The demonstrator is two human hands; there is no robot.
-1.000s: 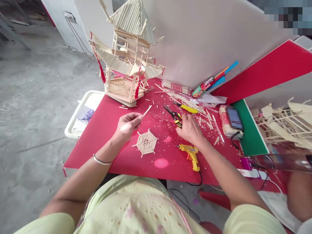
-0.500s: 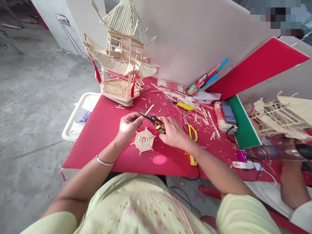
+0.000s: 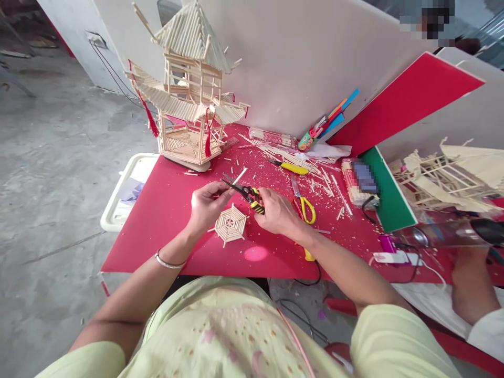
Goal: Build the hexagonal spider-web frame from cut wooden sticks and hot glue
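Observation:
My left hand (image 3: 208, 206) pinches a thin pale wooden stick (image 3: 240, 175), whose far end points up and to the right. My right hand (image 3: 276, 211) is wrapped round the handles of black-and-yellow snips (image 3: 249, 193). Their dark blades are parted and lie across the stick, close to my left fingertips. Just below both hands, a flat hexagonal web of sticks (image 3: 230, 224) rests on the red tabletop (image 3: 157, 236). The stick's near end is hidden by my left fingers.
A stick-built pagoda (image 3: 191, 100) with red tassels stands at the back left. Yellow-handled scissors (image 3: 306, 209), a yellow cutter (image 3: 293, 168), a glue gun (image 3: 309, 255) and loose sticks (image 3: 283, 152) lie rightward. A green divider (image 3: 389, 191) separates another person's arm (image 3: 472, 286) and model.
The view has shifted slightly, so the table's things sit a little further left. Both hands keep their grip, and the snips stay across the stick.

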